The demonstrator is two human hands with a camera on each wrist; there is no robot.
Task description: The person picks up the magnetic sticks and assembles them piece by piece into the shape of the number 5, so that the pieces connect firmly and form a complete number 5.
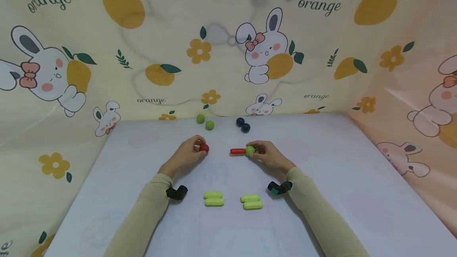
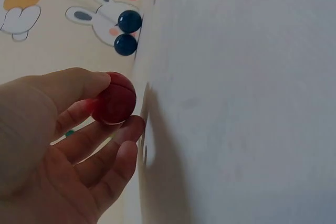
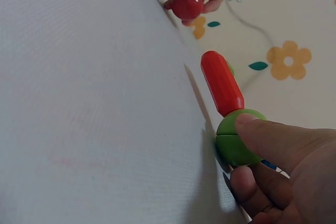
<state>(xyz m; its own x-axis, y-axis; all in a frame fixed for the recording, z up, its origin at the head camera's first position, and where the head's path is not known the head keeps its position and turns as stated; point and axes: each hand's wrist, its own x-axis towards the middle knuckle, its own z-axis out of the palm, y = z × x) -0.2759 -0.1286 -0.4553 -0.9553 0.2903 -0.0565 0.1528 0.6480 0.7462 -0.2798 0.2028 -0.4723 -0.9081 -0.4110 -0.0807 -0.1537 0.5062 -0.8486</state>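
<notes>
At the centre of the counter (image 1: pixel 321 217) the right hand (image 1: pixel 267 154) pinches a green ball (image 1: pixel 250 150) already joined to a red rod (image 1: pixel 237 151), while the left hand (image 1: pixel 185 154) closes its grip on a red ball (image 1: pixel 204 148) not yet attached; the green rods (image 1: pixel 214 199), green balls (image 1: pixel 205 122) and blue balls (image 1: pixel 242 124) appear untouched.

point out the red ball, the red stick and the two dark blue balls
red ball (image 2: pixel 116 98), left wrist view, on its rounded front
red stick (image 3: pixel 222 83), right wrist view, mid-shaft
dark blue balls (image 1: pixel 243 125), head view, where the pair meet
</notes>
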